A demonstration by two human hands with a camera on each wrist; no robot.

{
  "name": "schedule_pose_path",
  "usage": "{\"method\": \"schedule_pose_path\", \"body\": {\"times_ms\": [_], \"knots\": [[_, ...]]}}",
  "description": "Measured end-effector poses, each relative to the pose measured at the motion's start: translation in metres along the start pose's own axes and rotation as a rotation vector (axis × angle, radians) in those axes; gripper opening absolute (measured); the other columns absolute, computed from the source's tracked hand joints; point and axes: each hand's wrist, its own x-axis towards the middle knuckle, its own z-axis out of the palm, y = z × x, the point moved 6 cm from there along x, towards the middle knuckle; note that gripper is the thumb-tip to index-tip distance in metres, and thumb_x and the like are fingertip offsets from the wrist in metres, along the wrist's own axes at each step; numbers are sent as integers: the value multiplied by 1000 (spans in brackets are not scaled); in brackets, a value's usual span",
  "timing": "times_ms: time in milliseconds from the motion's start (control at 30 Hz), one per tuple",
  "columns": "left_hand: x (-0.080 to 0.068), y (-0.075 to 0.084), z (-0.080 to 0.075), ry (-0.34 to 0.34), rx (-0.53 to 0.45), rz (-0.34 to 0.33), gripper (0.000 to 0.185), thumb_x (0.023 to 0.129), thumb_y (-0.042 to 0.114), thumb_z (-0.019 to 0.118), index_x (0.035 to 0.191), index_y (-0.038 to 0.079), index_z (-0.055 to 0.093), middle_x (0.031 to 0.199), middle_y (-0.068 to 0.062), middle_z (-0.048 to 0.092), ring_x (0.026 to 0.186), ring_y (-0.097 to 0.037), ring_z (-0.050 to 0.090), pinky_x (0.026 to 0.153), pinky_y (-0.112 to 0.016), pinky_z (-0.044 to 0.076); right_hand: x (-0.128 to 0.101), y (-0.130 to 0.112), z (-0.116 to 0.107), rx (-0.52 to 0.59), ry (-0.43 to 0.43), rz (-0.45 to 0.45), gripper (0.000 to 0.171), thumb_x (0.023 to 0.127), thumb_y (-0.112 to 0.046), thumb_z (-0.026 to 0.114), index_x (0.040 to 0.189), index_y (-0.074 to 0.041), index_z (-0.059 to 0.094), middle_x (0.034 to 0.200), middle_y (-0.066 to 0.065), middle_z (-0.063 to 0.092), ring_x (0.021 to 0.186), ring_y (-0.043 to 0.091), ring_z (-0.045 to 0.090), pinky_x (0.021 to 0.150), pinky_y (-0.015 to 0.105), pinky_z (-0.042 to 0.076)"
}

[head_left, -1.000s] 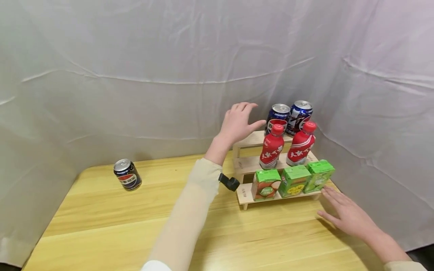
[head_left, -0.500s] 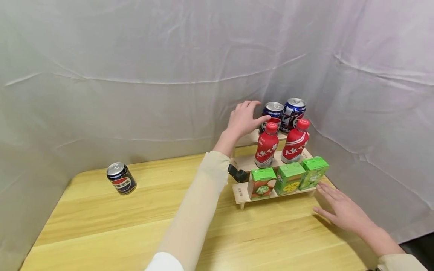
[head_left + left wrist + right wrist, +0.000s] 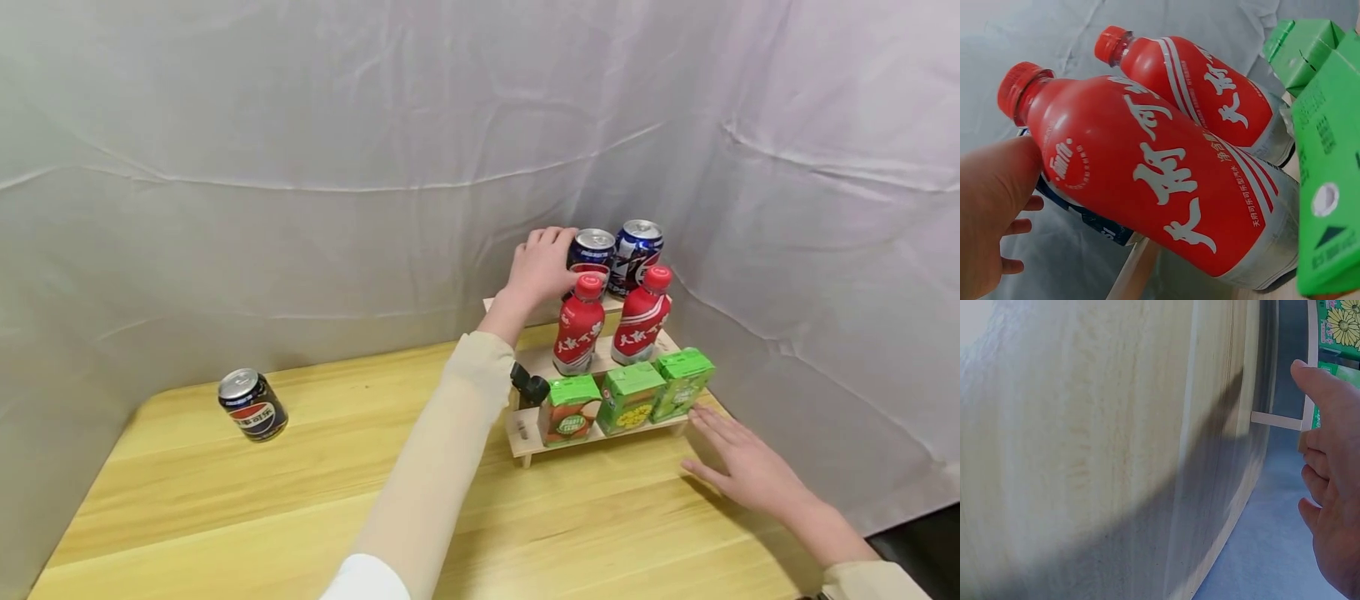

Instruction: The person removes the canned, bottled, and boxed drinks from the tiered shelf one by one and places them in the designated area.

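Our left hand curled round the top-left can; clearing the left bottle seemed wise. Our right hand lay relaxed beside the rack.

Pale grey cloth hangs along the far, left and right sides, creased in long lines and tinged pink at upper right. Below it spreads a yellowish wooden table, streaked with grain, a soft shadow toward its right. A dark patch shows at near right.
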Motion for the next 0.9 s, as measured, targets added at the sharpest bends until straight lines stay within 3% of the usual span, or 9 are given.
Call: {"method": "schedule_pose_path", "body": {"times_ms": [167, 367, 533, 633, 800, 900], "knots": [[1, 0, 2, 1, 37, -5, 91, 78, 73, 61, 150, 24, 34, 149, 3, 41, 140, -19, 32, 112, -43, 33, 0, -3, 1, -2, 2, 1, 79, 86, -44, 69, 144, 3, 42, 147, 26, 42, 142, 36, 35, 112, 10, -13], [3, 1, 2, 15, 30, -8, 95, 76, 76, 61, 149, 20, 35, 148, 2, 42, 138, -18, 32, 112, -42, 32, 1, -1, -1, -11, 10, -3, 80, 86, -44, 69, 145, 3, 41, 148, 25, 41, 149, 26, 24, 113, 11, -13], [5, 1, 1, 53, 58, -13, 94, 75, 77, 61, 145, 19, 40, 143, 3, 46, 134, -17, 36, 109, -40, 35, 3, -2, -2, 2, 12, -3, 80, 86, -43, 69, 145, 3, 40, 148, 26, 41, 143, 35, 33, 113, 11, -13], [4, 1, 2, 79, 71, -20, 92, 73, 78, 61, 141, 18, 44, 139, 3, 49, 130, -17, 39, 106, -39, 37, 2, -3, 1, 7, 4, -3, 80, 87, -43, 69, 144, 4, 41, 148, 27, 41, 145, 34, 31, 112, 11, -13], [1, -1, 0, 131, 85, -42, 88, 72, 78, 62, 135, 18, 48, 131, 4, 53, 123, -17, 42, 100, -37, 38, 3, -3, 2, 3, 10, -10, 79, 87, -43, 69, 144, 3, 41, 149, 26, 41, 150, 23, 19, 113, 11, -13], [-1, -3, -1, 146, 88, -53, 84, 73, 74, 64, 133, 18, 48, 130, 3, 54, 121, -17, 43, 99, -37, 38, 4, -2, 1, 2, 19, -16, 78, 87, -43, 69, 144, 3, 42, 149, 25, 41, 150, 9, 6, 113, 11, -13]]}}
